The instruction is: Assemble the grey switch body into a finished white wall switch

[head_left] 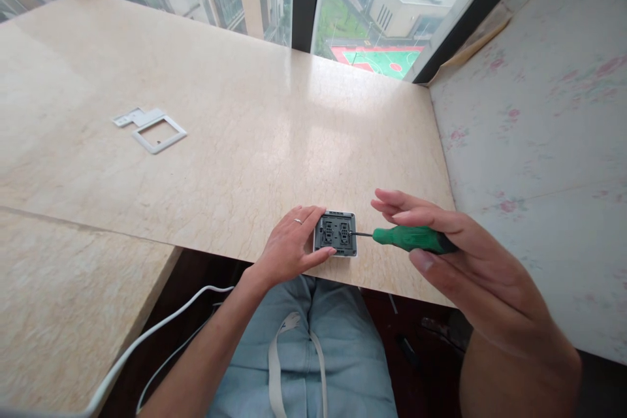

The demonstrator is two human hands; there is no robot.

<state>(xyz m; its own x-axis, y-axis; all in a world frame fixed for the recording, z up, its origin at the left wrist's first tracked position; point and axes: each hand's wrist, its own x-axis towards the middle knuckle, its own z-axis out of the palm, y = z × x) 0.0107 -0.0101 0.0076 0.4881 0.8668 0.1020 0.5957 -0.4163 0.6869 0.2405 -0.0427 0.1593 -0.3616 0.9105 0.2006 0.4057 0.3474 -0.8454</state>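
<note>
A wall switch (336, 234) with a dark grey inner face and a white edge lies near the front edge of the stone counter. My left hand (292, 240) grips its left side, thumb low and fingers along the top. In my right hand (460, 241) is a screwdriver (409, 238) with a green handle and a black end, held between thumb and fingers. Its thin shaft points left, and the tip meets the right part of the switch's grey face. Whether the tip sits in a screw is too small to tell.
Farther left on the counter (235, 144) lie a white square frame (159, 134) and white rocker covers (142, 117). Windows border the back, and a flowered wall (533, 163) stands at right. A white cable (161, 323) hangs beside my left arm.
</note>
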